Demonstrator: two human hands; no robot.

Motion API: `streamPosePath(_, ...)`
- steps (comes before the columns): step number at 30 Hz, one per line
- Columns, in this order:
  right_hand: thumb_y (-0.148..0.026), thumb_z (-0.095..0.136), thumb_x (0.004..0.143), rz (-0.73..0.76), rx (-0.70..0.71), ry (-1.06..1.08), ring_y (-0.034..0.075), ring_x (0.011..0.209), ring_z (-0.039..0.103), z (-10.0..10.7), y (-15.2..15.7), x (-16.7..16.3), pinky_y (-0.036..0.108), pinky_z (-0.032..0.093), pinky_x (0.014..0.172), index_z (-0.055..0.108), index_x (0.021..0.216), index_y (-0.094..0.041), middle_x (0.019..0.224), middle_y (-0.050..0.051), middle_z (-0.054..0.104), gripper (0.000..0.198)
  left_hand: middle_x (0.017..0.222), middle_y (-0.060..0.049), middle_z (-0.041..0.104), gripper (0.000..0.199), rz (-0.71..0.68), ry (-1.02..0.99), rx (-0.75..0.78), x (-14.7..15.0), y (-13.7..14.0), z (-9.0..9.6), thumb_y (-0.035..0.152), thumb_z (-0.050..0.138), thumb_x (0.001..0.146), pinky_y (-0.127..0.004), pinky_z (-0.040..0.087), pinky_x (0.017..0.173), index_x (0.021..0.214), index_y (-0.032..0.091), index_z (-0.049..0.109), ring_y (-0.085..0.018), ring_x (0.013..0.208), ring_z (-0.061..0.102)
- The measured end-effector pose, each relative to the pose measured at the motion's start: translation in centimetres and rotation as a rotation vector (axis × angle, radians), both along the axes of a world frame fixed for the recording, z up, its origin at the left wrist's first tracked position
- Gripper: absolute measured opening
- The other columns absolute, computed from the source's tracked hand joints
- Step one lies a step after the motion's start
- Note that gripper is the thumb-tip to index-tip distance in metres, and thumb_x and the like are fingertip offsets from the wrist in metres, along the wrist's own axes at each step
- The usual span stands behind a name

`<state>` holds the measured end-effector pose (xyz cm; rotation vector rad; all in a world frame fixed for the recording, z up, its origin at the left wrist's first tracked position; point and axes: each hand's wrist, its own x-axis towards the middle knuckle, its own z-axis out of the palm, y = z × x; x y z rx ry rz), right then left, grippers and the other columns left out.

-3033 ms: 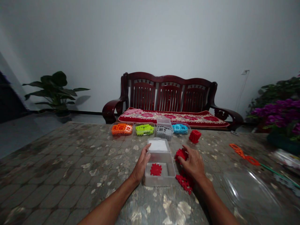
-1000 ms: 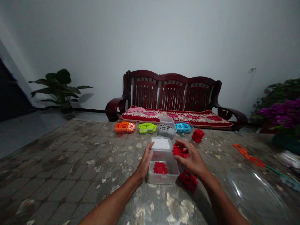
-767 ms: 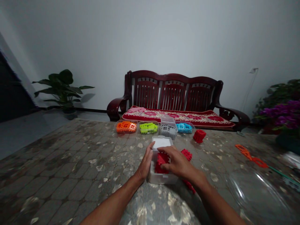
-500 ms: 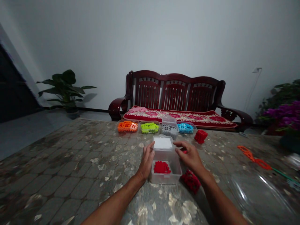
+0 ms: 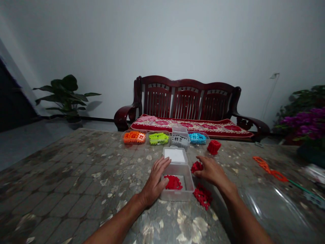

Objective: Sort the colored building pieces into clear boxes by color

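Observation:
My left hand (image 5: 156,181) rests along the left side of a clear plastic box (image 5: 177,196), fingers stretched out and thumb over its rim. Red plastic toy pieces (image 5: 173,182) lie inside; the white-panelled lid (image 5: 174,155) is tipped back at the far side. To the right of the box, my right hand (image 5: 212,171) has thumb and fingers apart around a red piece cluster (image 5: 196,167), partly covered by the hand; a firm grip does not show. Nearer to me lies another cluster of red openwork pieces (image 5: 202,196).
Behind the box stand containers of orange (image 5: 134,137), lime green (image 5: 158,138), grey (image 5: 179,139) and blue pieces (image 5: 197,138). A red cube (image 5: 214,147) sits farther right. On the right lie a clear cover (image 5: 275,206) and an orange looped item (image 5: 269,169).
My right hand has left the lid and moved down to the red cluster beside the box. My left hand has shifted from the lid's edge to the box's left side. The view has turned slightly.

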<state>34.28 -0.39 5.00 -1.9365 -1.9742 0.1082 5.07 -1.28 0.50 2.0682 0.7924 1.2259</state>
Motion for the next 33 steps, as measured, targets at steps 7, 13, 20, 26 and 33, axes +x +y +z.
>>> streamPosePath(7, -0.026, 0.071, 0.07, -0.019, -0.079, -0.092, 0.033, 0.107, 0.066, 0.1, 0.0, 0.1, 0.038, 0.048, 0.084, 0.065, 0.127, -0.022, 0.12, 0.012, 0.071, 0.058, 0.149, -0.006, 0.053, 0.05, -0.01, 0.071, 0.053, -0.3, -0.2, 0.9, 0.037, 0.045, 0.099, -0.049, 0.014, 0.125, 0.148, 0.029, 0.048, -0.031, 0.143, 0.039)
streamPosePath(13, -0.026, 0.069, 0.073, -0.037, -0.095, -0.072, 0.034, 0.105, 0.068, 0.0, 0.0, 0.2, 0.039, 0.05, 0.083, 0.063, 0.131, -0.019, 0.117, 0.015, 0.073, 0.059, 0.143, -0.008, 0.055, 0.047, 0.024, 0.119, 0.074, -0.2, -0.4, 1.2, 0.034, 0.045, 0.098, -0.045, 0.028, 0.118, 0.144, 0.029, 0.052, -0.03, 0.137, 0.044)
streamPosePath(20, -0.025, 0.068, 0.073, 0.058, -0.023, 0.191, 0.03, 0.106, 0.067, 2.4, -0.3, 0.1, 0.042, 0.051, 0.091, 0.059, 0.134, -0.017, 0.117, 0.013, 0.072, 0.061, 0.148, -0.01, 0.049, 0.048, 0.017, 0.147, 0.08, -0.1, -0.1, 0.7, 0.037, 0.038, 0.099, -0.048, 0.027, 0.118, 0.145, 0.025, 0.046, -0.029, 0.14, 0.04)
streamPosePath(26, -0.022, 0.073, 0.07, 0.369, -0.044, 0.486, 0.026, 0.111, 0.065, 4.4, -2.0, -2.9, 0.043, 0.049, 0.099, 0.062, 0.132, -0.023, 0.126, 0.009, 0.068, 0.063, 0.148, -0.011, 0.048, 0.049, 0.027, 0.148, 0.076, 0.1, -0.3, 0.8, 0.036, 0.037, 0.099, -0.046, 0.028, 0.119, 0.146, 0.023, 0.043, -0.028, 0.14, 0.039)
streamPosePath(33, -0.015, 0.069, 0.068, 0.484, -0.164, 0.473, 0.027, 0.116, 0.063, 4.5, -1.6, -3.1, 0.043, 0.047, 0.104, 0.07, 0.122, -0.022, 0.125, 0.008, 0.07, 0.054, 0.149, -0.011, 0.048, 0.051, 0.054, 0.186, 0.074, -0.1, -0.3, 1.0, 0.035, 0.034, 0.098, -0.047, 0.029, 0.117, 0.147, 0.023, 0.042, -0.028, 0.141, 0.039)
